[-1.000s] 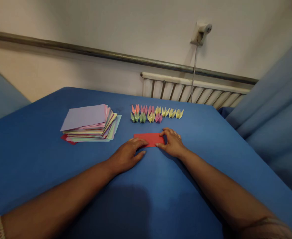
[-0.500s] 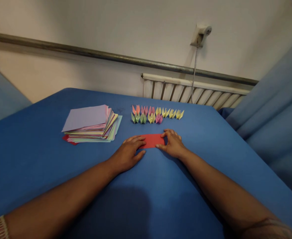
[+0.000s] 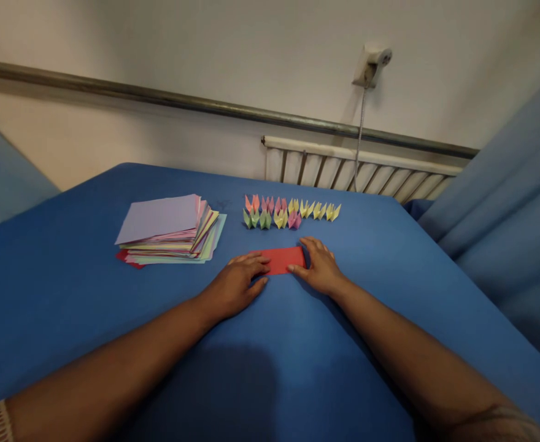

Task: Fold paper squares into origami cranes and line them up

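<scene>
A red folded strip of paper [image 3: 283, 259] lies flat on the blue table [image 3: 67, 294]. My left hand [image 3: 235, 287] rests palm down over its left end, fingers stretched out flat on it. My right hand [image 3: 320, 267] presses the right end, fingers lying flat and slightly spread. Neither hand grips anything.
A stack of coloured paper sheets [image 3: 169, 230] sits at the left. Two rows of several small folded paper pieces [image 3: 288, 212] stand just beyond the red strip. A radiator [image 3: 357, 169], a rail and a wall socket with cable [image 3: 370, 64] are behind the table. Blue fabric [image 3: 509, 202] hangs at right.
My left hand has slid a little to the right over the red strip, covering more of its left end. The right hand has barely shifted.
</scene>
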`<action>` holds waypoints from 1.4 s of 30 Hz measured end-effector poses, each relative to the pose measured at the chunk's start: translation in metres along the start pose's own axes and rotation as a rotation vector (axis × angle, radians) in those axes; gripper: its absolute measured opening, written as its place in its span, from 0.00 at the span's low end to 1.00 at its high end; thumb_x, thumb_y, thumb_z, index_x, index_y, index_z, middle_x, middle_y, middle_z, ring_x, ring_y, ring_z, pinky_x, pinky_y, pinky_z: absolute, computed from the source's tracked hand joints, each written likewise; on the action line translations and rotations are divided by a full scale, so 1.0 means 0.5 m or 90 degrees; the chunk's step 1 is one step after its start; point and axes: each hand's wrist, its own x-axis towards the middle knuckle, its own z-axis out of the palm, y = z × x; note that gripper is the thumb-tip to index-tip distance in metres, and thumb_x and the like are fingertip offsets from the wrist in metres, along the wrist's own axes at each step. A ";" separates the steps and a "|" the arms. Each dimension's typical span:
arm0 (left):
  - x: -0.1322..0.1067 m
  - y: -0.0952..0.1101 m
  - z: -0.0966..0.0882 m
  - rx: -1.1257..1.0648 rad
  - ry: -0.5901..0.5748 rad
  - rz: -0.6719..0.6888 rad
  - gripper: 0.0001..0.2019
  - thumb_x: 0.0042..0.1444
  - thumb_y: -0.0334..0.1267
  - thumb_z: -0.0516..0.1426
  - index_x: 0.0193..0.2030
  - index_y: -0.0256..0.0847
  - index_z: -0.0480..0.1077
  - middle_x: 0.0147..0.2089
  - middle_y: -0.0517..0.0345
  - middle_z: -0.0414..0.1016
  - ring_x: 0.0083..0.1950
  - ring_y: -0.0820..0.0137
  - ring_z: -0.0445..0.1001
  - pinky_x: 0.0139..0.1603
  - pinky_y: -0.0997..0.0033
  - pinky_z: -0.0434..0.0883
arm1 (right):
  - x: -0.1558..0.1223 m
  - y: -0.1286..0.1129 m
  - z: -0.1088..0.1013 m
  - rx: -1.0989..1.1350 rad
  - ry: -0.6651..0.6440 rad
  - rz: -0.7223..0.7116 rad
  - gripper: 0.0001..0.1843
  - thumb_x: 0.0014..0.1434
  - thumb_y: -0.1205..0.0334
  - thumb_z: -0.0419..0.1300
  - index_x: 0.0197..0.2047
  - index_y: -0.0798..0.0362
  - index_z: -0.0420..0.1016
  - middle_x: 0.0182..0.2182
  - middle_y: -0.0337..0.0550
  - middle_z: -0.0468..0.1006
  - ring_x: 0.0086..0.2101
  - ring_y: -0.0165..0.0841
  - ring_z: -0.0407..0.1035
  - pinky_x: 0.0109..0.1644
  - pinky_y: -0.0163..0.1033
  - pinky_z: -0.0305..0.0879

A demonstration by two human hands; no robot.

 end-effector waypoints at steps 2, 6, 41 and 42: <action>0.002 0.003 -0.004 -0.013 -0.007 0.002 0.13 0.59 0.38 0.53 0.49 0.41 0.72 0.58 0.52 0.72 0.63 0.61 0.65 0.64 0.54 0.60 | -0.001 0.000 -0.001 -0.001 -0.015 -0.009 0.36 0.53 0.45 0.62 0.61 0.52 0.61 0.59 0.52 0.65 0.58 0.46 0.57 0.59 0.52 0.52; 0.005 0.013 -0.011 -0.055 0.002 -0.005 0.10 0.59 0.37 0.53 0.43 0.41 0.73 0.53 0.53 0.76 0.57 0.63 0.70 0.61 0.57 0.63 | 0.001 0.005 0.006 0.080 0.004 -0.023 0.34 0.51 0.53 0.65 0.60 0.50 0.62 0.53 0.49 0.71 0.53 0.43 0.63 0.57 0.52 0.56; -0.006 0.048 -0.055 0.156 0.166 0.160 0.07 0.58 0.28 0.53 0.36 0.40 0.71 0.62 0.50 0.65 0.68 0.55 0.54 0.64 0.47 0.57 | -0.006 -0.018 -0.027 0.536 -0.117 -0.014 0.37 0.49 0.74 0.54 0.63 0.46 0.61 0.29 0.35 0.70 0.25 0.26 0.63 0.30 0.32 0.62; -0.005 0.047 -0.056 0.159 0.165 0.150 0.07 0.57 0.27 0.53 0.35 0.39 0.71 0.62 0.49 0.65 0.68 0.55 0.53 0.65 0.46 0.56 | -0.004 -0.013 -0.032 0.527 -0.119 0.002 0.39 0.48 0.75 0.53 0.63 0.47 0.60 0.27 0.33 0.68 0.23 0.25 0.60 0.28 0.31 0.59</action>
